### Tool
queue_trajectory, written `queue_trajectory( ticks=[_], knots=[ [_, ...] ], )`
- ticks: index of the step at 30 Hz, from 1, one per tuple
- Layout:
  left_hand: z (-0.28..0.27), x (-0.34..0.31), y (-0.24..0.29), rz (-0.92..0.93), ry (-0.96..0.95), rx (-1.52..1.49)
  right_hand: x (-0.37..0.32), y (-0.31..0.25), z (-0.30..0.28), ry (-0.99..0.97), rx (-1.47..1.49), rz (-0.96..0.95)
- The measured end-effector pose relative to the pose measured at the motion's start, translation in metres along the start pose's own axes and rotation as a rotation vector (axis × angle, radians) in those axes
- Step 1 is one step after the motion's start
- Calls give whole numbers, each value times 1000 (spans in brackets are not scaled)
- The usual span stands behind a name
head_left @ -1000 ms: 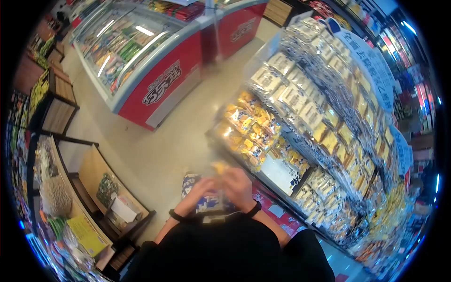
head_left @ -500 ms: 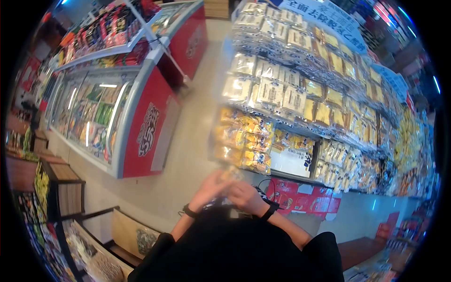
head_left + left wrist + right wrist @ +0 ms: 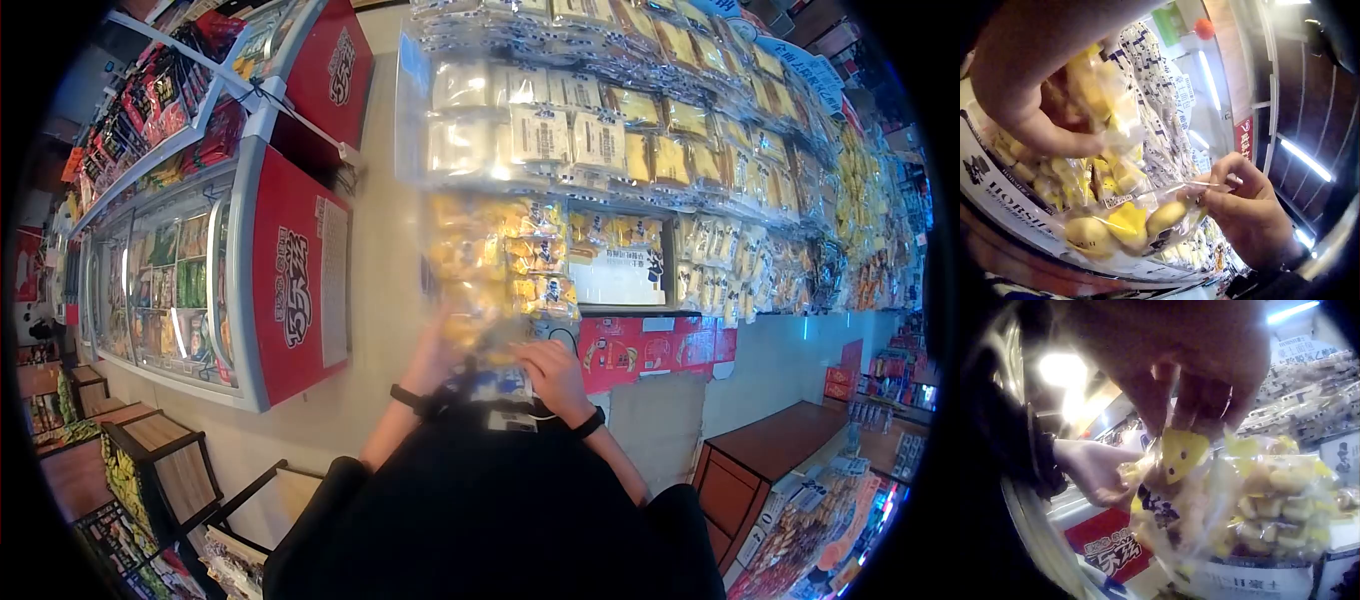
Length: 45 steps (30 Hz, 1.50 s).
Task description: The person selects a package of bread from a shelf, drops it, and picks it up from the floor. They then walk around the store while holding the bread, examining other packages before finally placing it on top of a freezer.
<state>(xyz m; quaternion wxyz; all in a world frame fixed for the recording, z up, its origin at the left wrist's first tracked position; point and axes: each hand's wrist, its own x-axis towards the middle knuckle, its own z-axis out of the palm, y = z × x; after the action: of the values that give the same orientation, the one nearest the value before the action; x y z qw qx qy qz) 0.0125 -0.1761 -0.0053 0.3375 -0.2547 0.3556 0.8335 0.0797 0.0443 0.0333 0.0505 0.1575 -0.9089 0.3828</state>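
Head view first: the long, tiered display stand (image 3: 620, 312) fills most of what lies in front of me, stacked with clear-wrapped bread in white and pale yellow. Off to my left is the big red-sided chest freezer (image 3: 275, 330) with glass lids. Nearer me on the stand, the small yellow-and-clear bun packs (image 3: 541, 256) lie in short columns, just beside a flat white panel with dark print (image 3: 610, 280).

Both my hands are up close to those packs. My right hand (image 3: 1250, 215) pinches one end of a clear plastic bag of round golden buns (image 3: 1129, 232) between thumb and finger; my left hand (image 3: 1099, 478) grips the bag's other side. It sits between my hands, in front of the display. Smallest is a yellow piece with two dark dots (image 3: 1184, 453), under my right fingers.

As far as I can judge, the bag is picked out and held up; setting it down somewhere is undone. I can't tell whether its end is sealed or open.
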Motion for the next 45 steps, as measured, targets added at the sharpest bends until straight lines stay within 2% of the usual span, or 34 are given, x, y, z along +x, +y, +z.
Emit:
queue_trajectory(
  ticks=[3, 6, 7, 10, 11, 13, 16, 19, 22, 25, 27, 29, 33, 37, 38, 39, 43, 45],
  knots=[
    [6, -5, 2, -9, -18, -66, -5, 14, -10, -25, -1, 58],
    [10, -8, -3, 85, -130, -192, -13, 23, -23, -10, 37, 176],
    [1, -7, -3, 29, -76, -207, -14, 22, -29, -15, 64, 228],
    [-57, 14, -37, 146, -48, 61, -14, 31, -35, -18, 97, 297],
    [-52, 13, -34, 88, 13, 74, -15, 35, -36, -19, 97, 307],
    [-26, 1, -23, -27, 136, 91, -11, 39, -40, -40, 96, 282],
    [15, -12, -6, -63, 168, -45, -6, 44, -50, -80, 121, 210],
    [0, -1, -15, -71, 217, 41, -4, 47, -67, -88, 161, 157],
    [25, -7, -8, -48, 180, 219, -3, 57, -81, -107, 156, 69],
    [35, -6, -11, 12, 239, 276, 7, 58, -97, -116, 131, -73],
    [20, 14, -20, 37, 266, 114, 13, 62, -103, -96, 129, -131],
    [30, 17, -25, 150, 172, -153, 17, 71, -109, -58, 131, -138],
    [52, 14, -22, 211, 136, -303, 29, 97, -81, -168, -79, 6],
    [-16, 45, -59, 322, 188, -156, 39, 112, -54, -301, -201, -61],
    [-13, 44, -58, 356, 219, -95, 40, 114, -46, -296, -190, -90],
    [-10, 45, -57, 346, 260, -70, 41, 117, -39, -292, -181, -118],
    [21, 28, -39, 215, 229, -44, 61, 104, -30, -199, -160, -211],
    [27, 21, -32, 140, 230, 14, 84, 89, -30, -231, -183, -209]
  ],
)
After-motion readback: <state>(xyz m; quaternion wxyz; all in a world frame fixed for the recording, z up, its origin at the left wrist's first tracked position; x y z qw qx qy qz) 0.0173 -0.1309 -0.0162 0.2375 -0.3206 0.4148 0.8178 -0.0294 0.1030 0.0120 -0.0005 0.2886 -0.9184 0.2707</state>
